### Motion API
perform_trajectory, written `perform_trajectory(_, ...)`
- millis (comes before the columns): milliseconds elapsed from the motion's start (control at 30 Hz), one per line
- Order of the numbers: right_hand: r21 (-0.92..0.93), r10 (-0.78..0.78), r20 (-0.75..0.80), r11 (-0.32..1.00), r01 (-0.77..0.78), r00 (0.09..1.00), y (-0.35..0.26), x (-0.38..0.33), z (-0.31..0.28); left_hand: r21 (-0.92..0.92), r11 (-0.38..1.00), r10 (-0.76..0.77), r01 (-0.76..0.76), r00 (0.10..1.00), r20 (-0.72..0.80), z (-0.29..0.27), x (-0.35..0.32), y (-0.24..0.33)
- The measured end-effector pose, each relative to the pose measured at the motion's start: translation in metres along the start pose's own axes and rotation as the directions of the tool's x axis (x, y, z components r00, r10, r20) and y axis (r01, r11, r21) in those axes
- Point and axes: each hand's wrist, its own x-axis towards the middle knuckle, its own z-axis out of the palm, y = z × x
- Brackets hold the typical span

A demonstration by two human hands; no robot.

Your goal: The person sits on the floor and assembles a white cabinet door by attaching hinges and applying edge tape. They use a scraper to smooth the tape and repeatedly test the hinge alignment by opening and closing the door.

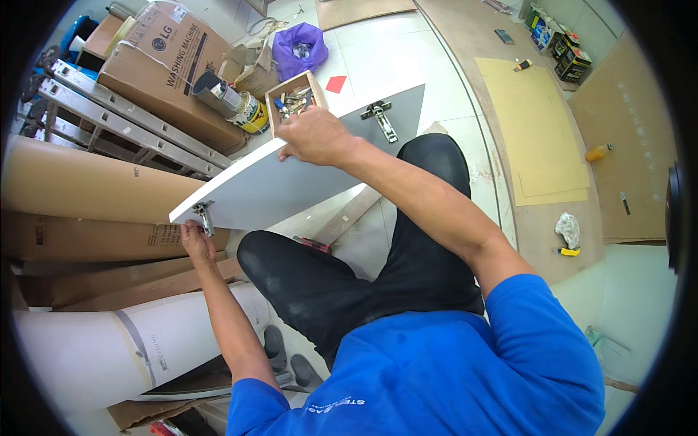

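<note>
A white-edged cabinet door (pixel 269 190) with a grey face is tilted up in front of my knees. Two metal hinges are fixed to it: one hinge (pixel 203 218) at its left end, another hinge (pixel 381 121) toward the right. My left hand (pixel 196 241) pinches the door's left corner, right beside the near hinge. Over the upper edge lies my right hand (pixel 316 136), thumb on the near side and fingers curled over, gripping the door; its fingertips are partly hidden. Just beyond that hand stands a wooden box (pixel 318 86) of small hardware and tools.
A purple bag (pixel 299 48), a paint can (pixel 251 115) and a washing machine carton (pixel 167 65) stand beyond the door. An aluminium ladder (pixel 131 127) and large rolls lie left. At right, a yellow sheet (pixel 534 131) and a yellow cutter (pixel 567 251) lie on brown board.
</note>
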Motion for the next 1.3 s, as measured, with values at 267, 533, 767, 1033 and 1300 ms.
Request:
perform_trajectory(267, -0.036, 0.032, 0.096, 0.999, -0.029, 0.995, 0.008, -0.012, 0.034, 0.080, 0.987, -0.136, 0.137, 0.991, -0.009, -0.011, -0.015, -0.071)
perform_trajectory(533, 0.027, 0.110, 0.129, 0.993, -0.114, 0.986, 0.032, -0.027, 0.054, 0.202, 0.935, -0.273, 0.290, 0.956, -0.110, -0.013, -0.012, -0.112)
perform_trajectory(767, 0.013, 0.137, 0.182, 0.990, -0.141, 0.974, 0.033, -0.033, 0.042, 0.625, 0.739, -0.209, 0.250, 0.968, -0.141, 0.015, -0.034, -0.073)
perform_trajectory(1033, -0.099, 0.147, 0.333, 0.988, -0.121, 0.931, 0.019, -0.028, 0.034, 0.639, 0.769, 0.213, 0.018, 0.935, -0.282, 0.087, 0.005, 0.051)
perform_trajectory(1300, -0.262, 0.156, 0.392, 0.964, -0.052, 0.907, 0.020, -0.031, 0.037, 0.852, -0.028, 0.428, -0.523, 0.764, 0.483, 0.292, 0.031, 0.025)
